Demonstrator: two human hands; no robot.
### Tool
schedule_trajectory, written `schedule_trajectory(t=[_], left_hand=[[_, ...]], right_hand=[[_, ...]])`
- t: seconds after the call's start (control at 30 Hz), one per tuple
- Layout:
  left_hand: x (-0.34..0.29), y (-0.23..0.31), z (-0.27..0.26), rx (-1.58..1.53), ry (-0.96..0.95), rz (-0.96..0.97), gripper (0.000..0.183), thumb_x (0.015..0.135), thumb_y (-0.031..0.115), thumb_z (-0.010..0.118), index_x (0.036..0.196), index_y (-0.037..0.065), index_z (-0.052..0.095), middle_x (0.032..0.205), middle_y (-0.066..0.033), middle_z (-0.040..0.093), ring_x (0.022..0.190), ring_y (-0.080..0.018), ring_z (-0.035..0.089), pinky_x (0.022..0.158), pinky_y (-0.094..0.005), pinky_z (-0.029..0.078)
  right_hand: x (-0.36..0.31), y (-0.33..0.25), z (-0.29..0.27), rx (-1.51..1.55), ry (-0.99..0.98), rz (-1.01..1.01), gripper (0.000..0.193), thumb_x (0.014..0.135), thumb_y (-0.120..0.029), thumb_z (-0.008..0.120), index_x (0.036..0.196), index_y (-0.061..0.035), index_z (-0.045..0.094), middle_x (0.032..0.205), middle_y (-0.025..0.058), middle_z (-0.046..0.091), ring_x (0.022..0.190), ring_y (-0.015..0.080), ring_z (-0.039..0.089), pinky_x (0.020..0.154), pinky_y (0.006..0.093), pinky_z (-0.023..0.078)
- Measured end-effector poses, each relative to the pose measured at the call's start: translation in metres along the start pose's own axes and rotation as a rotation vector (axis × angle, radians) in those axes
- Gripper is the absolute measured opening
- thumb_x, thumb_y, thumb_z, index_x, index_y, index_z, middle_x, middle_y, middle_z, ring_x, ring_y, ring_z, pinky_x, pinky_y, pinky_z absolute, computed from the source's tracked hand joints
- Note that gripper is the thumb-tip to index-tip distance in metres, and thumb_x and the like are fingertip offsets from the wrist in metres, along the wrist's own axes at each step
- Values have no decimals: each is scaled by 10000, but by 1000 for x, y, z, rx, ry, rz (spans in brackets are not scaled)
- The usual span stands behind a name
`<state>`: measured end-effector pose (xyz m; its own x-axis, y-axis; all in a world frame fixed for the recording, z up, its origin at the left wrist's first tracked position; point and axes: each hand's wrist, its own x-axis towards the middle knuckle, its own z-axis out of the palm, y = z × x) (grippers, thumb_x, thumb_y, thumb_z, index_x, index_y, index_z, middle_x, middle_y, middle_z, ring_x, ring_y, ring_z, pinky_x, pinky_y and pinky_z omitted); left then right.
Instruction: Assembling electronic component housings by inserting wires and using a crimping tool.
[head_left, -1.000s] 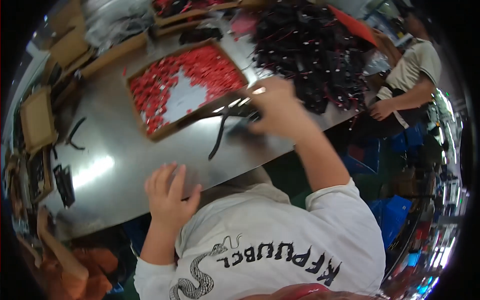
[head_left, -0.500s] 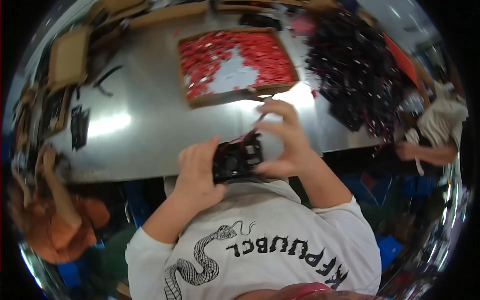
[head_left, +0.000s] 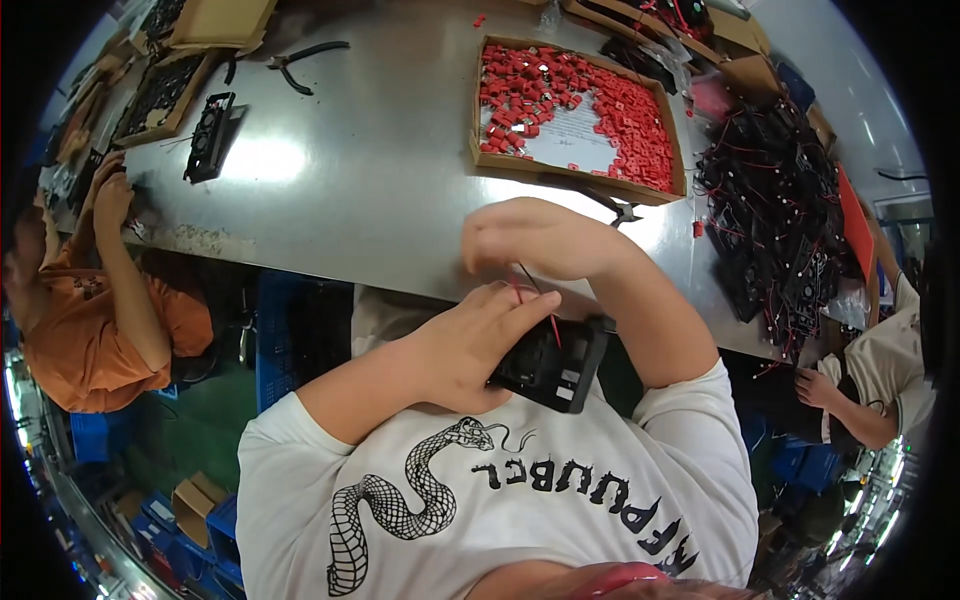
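Note:
My left hand is wrapped round a black plastic housing with small pale metal parts, held tilted in front of my shirt. Thin red and black wires come out of the housing, pass under my left thumb and run up toward my right hand. That hand is closed just above the left one, over the table's front edge; its fingertips are hidden and slightly blurred, with the wires leading into them. Beyond it, a cardboard tray holds many small red plastic pieces on white paper.
Dark-handled pliers lie by the tray's front edge, and black-handled cutters lie far left. Another black housing stands left. A heap of wired black housings fills the right side. Co-workers sit left and right.
My view has swung, so the tray and heap sit farther right. My right hand has moved over my left hand and curled in. The housing is turned and tilted in my left hand.

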<state>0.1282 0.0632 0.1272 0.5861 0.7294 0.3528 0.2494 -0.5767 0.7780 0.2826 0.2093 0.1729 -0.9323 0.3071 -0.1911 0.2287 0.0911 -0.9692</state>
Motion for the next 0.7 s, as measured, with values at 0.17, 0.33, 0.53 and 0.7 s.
schedule_trajectory(t=[0.17, 0.33, 0.53, 0.7], left_hand=[[0, 0, -1, -111, 35, -44, 1020, 656, 95, 787, 1534, 27, 272, 1299, -236, 476, 1219, -431, 489, 1075, -469, 415], [-10, -17, -6, -56, 219, -29, 975, 638, 109, 831, 1467, 27, 324, 1317, -234, 491, 1188, -435, 532, 1054, -462, 439], [-12, -23, -21, 410, 450, -297, 933, 648, 183, 871, 1438, 7, 408, 1246, -216, 582, 1110, -412, 600, 1006, -476, 472], [-2, -29, -34, 561, 400, -318, 847, 719, 214, 824, 1439, 3, 430, 1236, -205, 596, 1089, -403, 608, 975, -470, 473]], right_hand=[[32, -4, 8, -691, 90, 37, 322, 930, -349, 675, 972, -31, 698, 972, 174, 690, 872, 356, 666, 789, 455, 523], [25, 16, -97, -1083, 874, -55, 264, 910, -255, 686, 1040, -28, 722, 1034, 156, 722, 1045, 371, 674, 913, 449, 543], [-7, 76, -171, -1311, 890, 615, 273, 902, -256, 677, 1045, -30, 733, 1086, 187, 725, 1076, 365, 675, 927, 470, 540], [-13, 78, -172, -1304, 889, 365, 265, 869, -230, 689, 1045, -36, 725, 1056, 183, 725, 1033, 371, 675, 917, 470, 540]])
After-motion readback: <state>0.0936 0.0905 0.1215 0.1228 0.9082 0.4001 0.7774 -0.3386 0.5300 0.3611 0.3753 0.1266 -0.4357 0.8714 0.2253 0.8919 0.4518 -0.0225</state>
